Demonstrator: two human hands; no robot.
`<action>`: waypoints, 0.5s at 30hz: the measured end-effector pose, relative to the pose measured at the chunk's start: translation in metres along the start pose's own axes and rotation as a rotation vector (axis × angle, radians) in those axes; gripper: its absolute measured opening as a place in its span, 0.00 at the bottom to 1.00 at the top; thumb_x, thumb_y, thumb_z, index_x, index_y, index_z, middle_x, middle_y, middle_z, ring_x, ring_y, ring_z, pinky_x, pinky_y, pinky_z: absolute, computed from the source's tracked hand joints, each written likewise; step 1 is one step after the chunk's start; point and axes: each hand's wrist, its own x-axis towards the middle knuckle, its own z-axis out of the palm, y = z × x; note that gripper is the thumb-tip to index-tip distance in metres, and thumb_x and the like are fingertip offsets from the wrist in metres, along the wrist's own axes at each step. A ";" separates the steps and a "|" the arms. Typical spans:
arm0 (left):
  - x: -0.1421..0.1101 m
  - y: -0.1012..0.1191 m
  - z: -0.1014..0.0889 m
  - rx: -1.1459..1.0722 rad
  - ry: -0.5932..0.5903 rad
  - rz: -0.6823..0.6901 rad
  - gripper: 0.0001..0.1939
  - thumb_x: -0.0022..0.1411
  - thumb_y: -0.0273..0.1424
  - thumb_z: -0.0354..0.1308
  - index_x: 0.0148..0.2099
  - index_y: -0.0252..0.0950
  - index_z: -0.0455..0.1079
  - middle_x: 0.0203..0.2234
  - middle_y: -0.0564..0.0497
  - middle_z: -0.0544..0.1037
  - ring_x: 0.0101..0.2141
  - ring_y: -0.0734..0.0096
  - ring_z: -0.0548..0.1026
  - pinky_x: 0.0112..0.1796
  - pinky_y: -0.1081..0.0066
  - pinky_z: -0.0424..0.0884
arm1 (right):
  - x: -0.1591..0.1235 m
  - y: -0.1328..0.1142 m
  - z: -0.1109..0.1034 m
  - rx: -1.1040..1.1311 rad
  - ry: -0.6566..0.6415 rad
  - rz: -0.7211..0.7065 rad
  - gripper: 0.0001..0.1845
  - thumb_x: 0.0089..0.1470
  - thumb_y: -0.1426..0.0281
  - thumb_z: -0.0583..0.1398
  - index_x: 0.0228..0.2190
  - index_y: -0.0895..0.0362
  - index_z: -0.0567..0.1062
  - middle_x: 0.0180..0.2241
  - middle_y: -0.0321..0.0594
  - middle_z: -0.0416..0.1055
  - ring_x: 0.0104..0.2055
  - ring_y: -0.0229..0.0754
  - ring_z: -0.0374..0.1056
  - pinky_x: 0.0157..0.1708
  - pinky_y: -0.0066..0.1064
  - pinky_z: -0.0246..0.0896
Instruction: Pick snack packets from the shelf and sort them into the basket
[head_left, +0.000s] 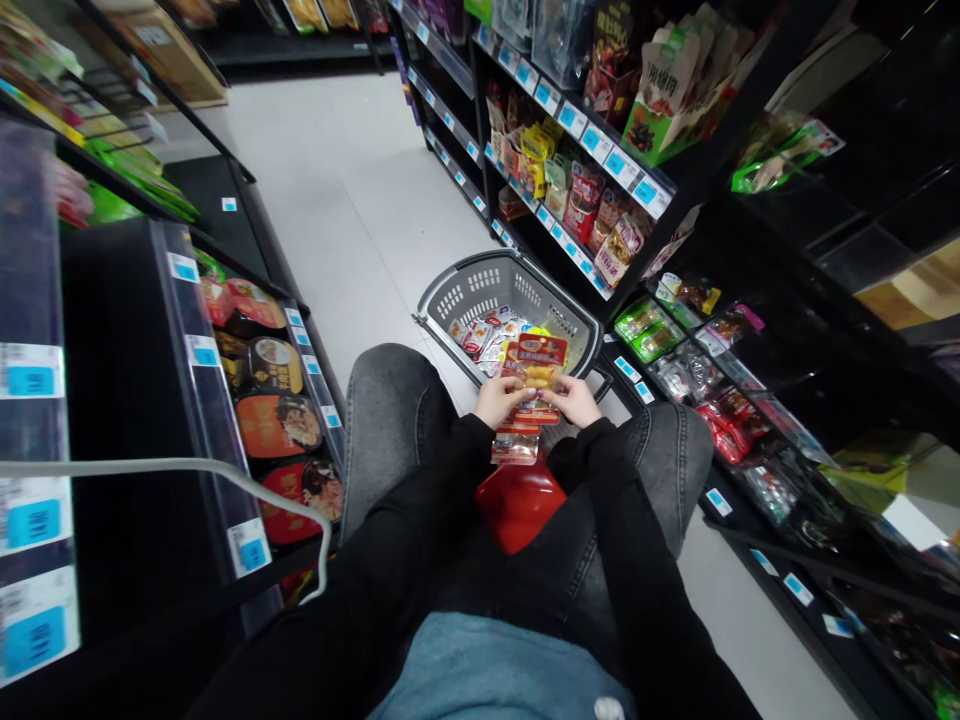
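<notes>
In the head view, your knees (pixel 397 385) frame the middle of the picture, and a grey basket (pixel 480 282) sits on the floor (pixel 330 190) just beyond them. The packet (pixel 541 350) is at the centre, in front of the basket's near rim and hiding part of it. Your left hand (pixel 498 400) and right hand (pixel 576 402) pinch it from either side, fingers closed on its edges. More packets show just below your hands; you cannot tell whether they are held too. Shelves crowd you on both sides: bags (pixel 581 200) fill the rack at upper right, small packs (pixel 649 328) lie at right, and round-ended tubs (pixel 277 425) line the lower left. A pale cable (pixel 202 464) curves across the left, in front of that shelf.

Your packet is flat, red and shiny, with a clear window showing yellowish pieces. The basket is rigid plastic with slotted walls and rounded corners; glossy sachets (pixel 487 335) are heaped inside. Between your thighs is a smooth, glossy red surface (pixel 520 505). Your jeans are faded grey denim with stitched seams, and the floor is pale and smooth.
</notes>
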 end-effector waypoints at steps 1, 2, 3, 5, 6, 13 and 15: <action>0.000 0.000 0.000 -0.018 -0.006 -0.018 0.17 0.41 0.44 0.62 0.22 0.33 0.70 0.17 0.55 0.67 0.22 0.75 0.62 0.27 0.72 0.57 | 0.000 -0.001 0.001 0.083 -0.028 0.020 0.23 0.35 0.63 0.67 0.35 0.61 0.75 0.36 0.43 0.76 0.37 0.43 0.72 0.42 0.36 0.66; 0.001 0.000 -0.001 -0.037 -0.013 -0.033 0.18 0.41 0.45 0.62 0.23 0.33 0.70 0.17 0.55 0.68 0.22 0.75 0.62 0.27 0.72 0.58 | 0.000 -0.001 0.001 0.146 -0.049 0.040 0.24 0.33 0.63 0.68 0.35 0.61 0.75 0.36 0.43 0.76 0.37 0.43 0.72 0.42 0.35 0.66; 0.001 -0.001 -0.001 -0.055 -0.018 -0.042 0.18 0.41 0.45 0.62 0.23 0.33 0.71 0.18 0.54 0.69 0.23 0.75 0.63 0.27 0.72 0.58 | 0.001 -0.001 0.001 0.184 -0.062 0.057 0.25 0.31 0.64 0.69 0.35 0.60 0.75 0.36 0.43 0.76 0.37 0.42 0.72 0.41 0.34 0.66; 0.001 -0.001 0.000 -0.072 -0.021 -0.040 0.19 0.41 0.45 0.62 0.23 0.32 0.71 0.19 0.53 0.70 0.24 0.74 0.64 0.28 0.72 0.59 | 0.001 0.000 0.001 0.193 -0.061 0.070 0.24 0.29 0.63 0.69 0.32 0.61 0.74 0.33 0.42 0.76 0.35 0.42 0.72 0.39 0.33 0.67; 0.001 -0.001 0.000 -0.072 -0.025 -0.034 0.19 0.41 0.46 0.62 0.23 0.32 0.71 0.19 0.52 0.70 0.24 0.73 0.64 0.28 0.71 0.59 | 0.002 0.001 0.001 0.179 -0.050 0.070 0.22 0.30 0.63 0.69 0.30 0.61 0.74 0.31 0.42 0.76 0.34 0.42 0.71 0.38 0.32 0.67; 0.002 0.000 0.001 -0.235 0.042 -0.053 0.19 0.45 0.45 0.60 0.26 0.32 0.74 0.21 0.50 0.74 0.29 0.68 0.70 0.34 0.68 0.64 | 0.005 0.008 -0.001 0.122 0.124 0.026 0.18 0.32 0.61 0.67 0.23 0.61 0.71 0.24 0.39 0.73 0.31 0.42 0.70 0.31 0.30 0.66; 0.003 0.000 -0.002 -0.362 0.063 -0.078 0.14 0.43 0.39 0.62 0.29 0.33 0.76 0.27 0.48 0.77 0.33 0.66 0.72 0.38 0.67 0.65 | 0.007 0.011 -0.006 0.225 0.224 -0.002 0.18 0.35 0.60 0.65 0.27 0.60 0.72 0.28 0.40 0.74 0.32 0.41 0.70 0.33 0.31 0.66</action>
